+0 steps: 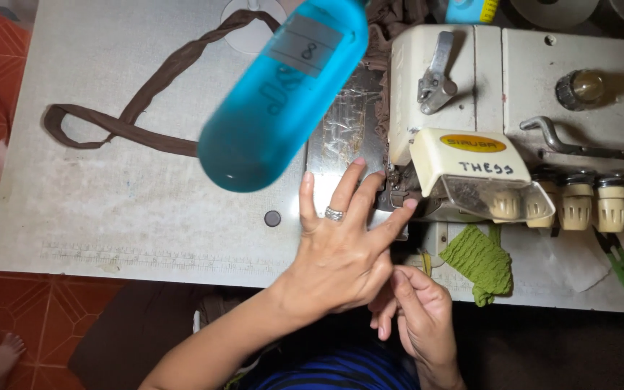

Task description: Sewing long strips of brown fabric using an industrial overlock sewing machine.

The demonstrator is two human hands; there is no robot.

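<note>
Reaching toward the presser-foot area, the left hand (341, 249) lies with fingers spread over the metal bed plate (344, 130) of the cream overlock sewing machine (514, 108), its index finger tip touching or nearly touching the small dark parts just under the machine's hinged front cover (471, 166). The right hand (417, 318) sits nearer, at the near edge of the table (110, 195), its fingertips pressed together in a pinch; what it pinches is too fine to make out, though a thread would fit the pose. No cloth lies under the foot as far as I can tell; a long loop of brown fabric strip (139, 108) rests on the table to the far left, well apart from both hands, and more brown fabric is bunched at the far side of the bed plate. A blurred blue bottle (283, 94) hangs in front of the lens over the table. A crinkled green cloth piece (482, 263) lies to the right, at the table's near edge, just below the machine, and a row of cream tension knobs (575, 206) stands further right. Done well, this seems to call for keeping the left fingers flat and to the side of the needle, steadying rather than pushing, while the right hand keeps its pinch taut and low so whatever it guides stays clear of the moving parts.
</note>
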